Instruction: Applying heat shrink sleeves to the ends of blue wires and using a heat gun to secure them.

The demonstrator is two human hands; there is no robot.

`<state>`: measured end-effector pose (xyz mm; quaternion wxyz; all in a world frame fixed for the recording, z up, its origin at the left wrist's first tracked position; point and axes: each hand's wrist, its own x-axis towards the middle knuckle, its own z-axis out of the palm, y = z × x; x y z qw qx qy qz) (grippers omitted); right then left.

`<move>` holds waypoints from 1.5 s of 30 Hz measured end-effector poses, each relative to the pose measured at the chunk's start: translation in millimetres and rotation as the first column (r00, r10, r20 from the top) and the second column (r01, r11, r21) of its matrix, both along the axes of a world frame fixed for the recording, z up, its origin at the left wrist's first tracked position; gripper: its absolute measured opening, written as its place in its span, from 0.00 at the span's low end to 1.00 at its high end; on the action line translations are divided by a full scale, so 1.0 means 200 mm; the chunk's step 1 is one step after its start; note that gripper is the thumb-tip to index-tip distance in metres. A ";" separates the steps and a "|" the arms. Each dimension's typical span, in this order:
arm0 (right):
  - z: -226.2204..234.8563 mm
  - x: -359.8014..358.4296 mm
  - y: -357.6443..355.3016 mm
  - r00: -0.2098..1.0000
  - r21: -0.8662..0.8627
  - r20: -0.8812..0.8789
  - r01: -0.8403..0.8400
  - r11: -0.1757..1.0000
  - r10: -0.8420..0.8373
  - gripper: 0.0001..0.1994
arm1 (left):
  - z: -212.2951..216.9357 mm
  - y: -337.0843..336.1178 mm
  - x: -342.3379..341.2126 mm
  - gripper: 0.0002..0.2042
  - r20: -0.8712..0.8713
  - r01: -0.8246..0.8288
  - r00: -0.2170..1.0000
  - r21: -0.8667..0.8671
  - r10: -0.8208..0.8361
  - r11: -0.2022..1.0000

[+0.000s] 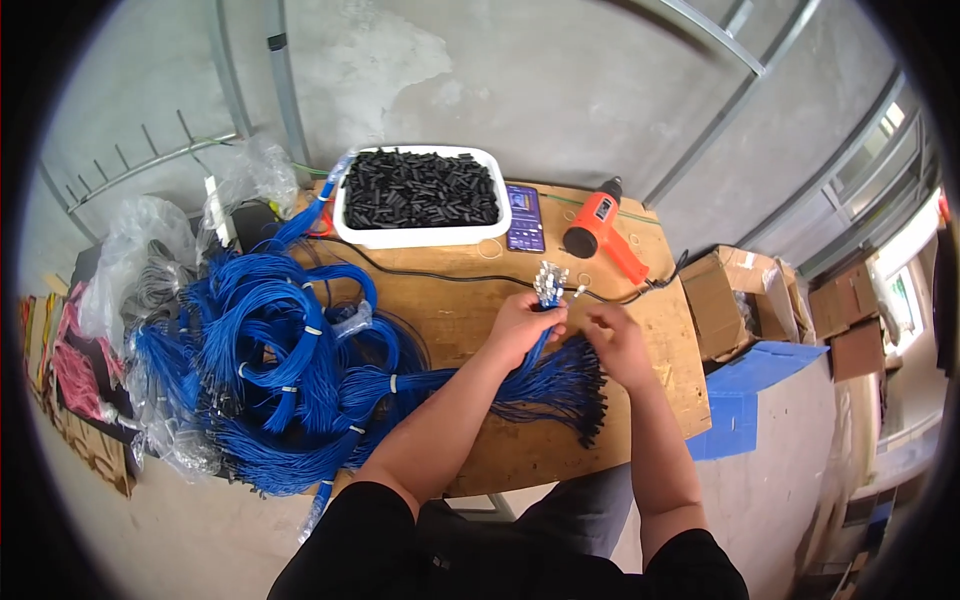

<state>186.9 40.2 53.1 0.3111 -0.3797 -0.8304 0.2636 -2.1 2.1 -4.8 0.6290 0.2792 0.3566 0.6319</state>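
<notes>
My left hand (526,328) is closed round a bundle of blue wires (545,345), just below their bare silver terminals (550,280), which stick up in a cluster. Just to the right is my right hand (617,345), its fingers curled together and slightly blurred; whatever they pinch, if anything, is too small to make out. Below both hands, blue wires with black sleeved ends (592,405) fan out over the wooden table (455,315). A tied strand of blue wire (425,380) runs left from there into a large heap of coiled blue wire bundles (270,350).
A white tub (420,238) full of short black tubes stands at the back, beside a purple phone-like device (524,218). An orange heat gun (600,230) lies at the back right, a black cord (430,275) crossing the table. Cardboard boxes (715,305) stand right; plastic bags (135,265) lie left.
</notes>
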 end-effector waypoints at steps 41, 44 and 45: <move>0.11 -1.65 0.35 0.938 0.163 0.340 -0.128 0.978 0.066 0.18 | -0.11 0.06 0.00 0.07 0.459 0.131 0.866 0.174 -0.198 0.976; 0.15 -1.64 0.33 0.924 0.264 0.383 -0.132 0.955 0.022 0.17 | -0.14 0.08 0.00 0.07 0.546 0.195 0.779 0.255 -0.307 0.947; 0.16 -1.64 0.34 0.926 0.265 0.376 -0.122 0.956 0.014 0.17 | -0.16 0.09 -0.01 0.07 0.554 0.212 0.775 0.225 -0.304 0.951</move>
